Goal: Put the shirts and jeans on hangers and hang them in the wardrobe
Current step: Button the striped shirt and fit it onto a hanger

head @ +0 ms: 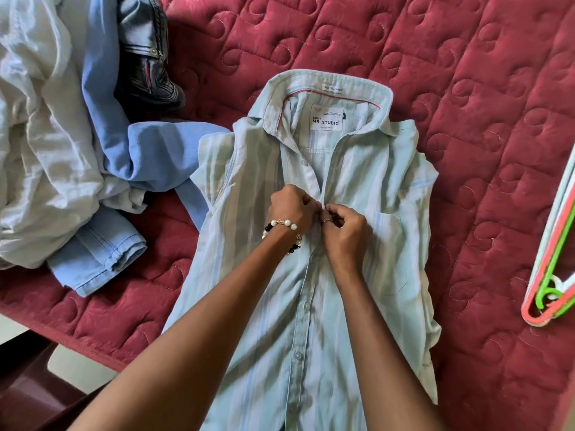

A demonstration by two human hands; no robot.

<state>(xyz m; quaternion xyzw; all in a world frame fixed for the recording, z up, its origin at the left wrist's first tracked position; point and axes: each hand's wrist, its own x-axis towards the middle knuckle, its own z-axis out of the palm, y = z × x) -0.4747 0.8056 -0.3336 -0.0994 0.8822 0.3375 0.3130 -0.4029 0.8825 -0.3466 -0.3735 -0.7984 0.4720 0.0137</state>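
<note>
The pale green striped cotton shirt [314, 244] lies flat, front up, on the dark red quilted bed [466, 88], collar away from the person. It looks light, soft and limp, so it would sag if lifted by one edge; the collar or shoulder seams seem the best places to take hold of it once a hanger goes in. Both hands sit on its front placket, below the collar. The left hand [291, 209], wearing a bead bracelet, and the right hand [345, 227] each pinch the placket edges, fingertips meeting at a button, though whether it is being done up or undone is hard to tell. The stack of coloured plastic hangers [552, 275] lies well apart at the bed's right edge. A heap of white and blue garments [62, 135] lies to the left.
</note>
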